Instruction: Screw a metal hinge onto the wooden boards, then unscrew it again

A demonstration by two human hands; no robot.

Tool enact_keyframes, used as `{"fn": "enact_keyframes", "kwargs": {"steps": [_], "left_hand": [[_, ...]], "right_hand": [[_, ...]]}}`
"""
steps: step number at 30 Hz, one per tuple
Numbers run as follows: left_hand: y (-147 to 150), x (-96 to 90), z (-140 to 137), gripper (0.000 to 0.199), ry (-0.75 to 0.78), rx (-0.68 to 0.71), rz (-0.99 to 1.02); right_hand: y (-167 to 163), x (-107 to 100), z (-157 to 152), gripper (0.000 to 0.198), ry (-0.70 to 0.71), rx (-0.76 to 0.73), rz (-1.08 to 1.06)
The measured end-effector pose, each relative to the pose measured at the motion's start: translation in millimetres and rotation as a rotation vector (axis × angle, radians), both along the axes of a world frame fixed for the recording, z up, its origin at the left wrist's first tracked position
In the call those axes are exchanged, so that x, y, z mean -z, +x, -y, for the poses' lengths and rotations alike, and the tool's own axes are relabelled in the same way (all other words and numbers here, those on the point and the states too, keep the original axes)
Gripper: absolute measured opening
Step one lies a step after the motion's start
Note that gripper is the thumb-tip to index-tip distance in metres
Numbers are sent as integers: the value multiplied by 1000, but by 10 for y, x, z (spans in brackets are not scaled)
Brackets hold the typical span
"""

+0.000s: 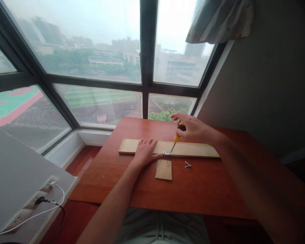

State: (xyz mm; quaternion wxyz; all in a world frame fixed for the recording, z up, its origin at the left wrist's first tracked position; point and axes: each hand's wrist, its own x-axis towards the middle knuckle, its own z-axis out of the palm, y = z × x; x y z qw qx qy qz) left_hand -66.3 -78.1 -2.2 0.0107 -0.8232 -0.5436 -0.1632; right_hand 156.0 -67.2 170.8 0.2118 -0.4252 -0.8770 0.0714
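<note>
A long pale wooden plank (193,149) lies across the reddish-brown table. My left hand (145,151) rests flat on it, fingers stretched toward its far edge and thumb beside a small silver metal hinge (167,153) at the near edge. My right hand (193,127) is closed around the yellow and black handle of a screwdriver (177,138). The screwdriver is tilted, its shaft running down to the hinge; whether the tip sits in a screw is too small to tell. In front of the plank lies a small thin brown board (164,170), with a few loose screws (187,165) to its right.
The table (142,198) reaches to large dark-framed windows (147,61). A low white wall at left carries sockets with plugs and cables (44,200). A grey curtain (220,22) hangs at upper right. My lap is below the near table edge.
</note>
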Motion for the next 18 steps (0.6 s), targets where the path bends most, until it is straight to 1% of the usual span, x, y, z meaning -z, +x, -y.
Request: {"fn": "enact_keyframes", "kwargs": {"steps": [1, 3, 5, 7, 10, 14, 16, 18], "left_hand": [[-1, 2, 0, 71, -1, -1, 0], [-1, 5, -1, 70, -2, -2, 2], [-2, 7, 0, 69, 0, -1, 6], [-3, 9, 0, 69, 2, -2, 11], [-4, 12, -1, 70, -3, -3, 15], [-5, 17, -6, 70, -9, -5, 17], [-5, 20, -9, 71, -7, -4, 17], [-6, 23, -10, 71, 0, 0, 15]], "right_hand": [[3, -22, 10, 49, 17, 77, 50], [-7, -62, 29, 46, 45, 244, 158], [-31, -82, 37, 40, 56, 334, 235], [-48, -74, 31, 35, 66, 308, 241], [-32, -44, 13, 26, 74, 152, 156], [22, -51, 29, 44, 3, -22, 71], [21, -66, 53, 46, -8, -31, 90], [-6, -67, 76, 35, 44, 70, 160]]}}
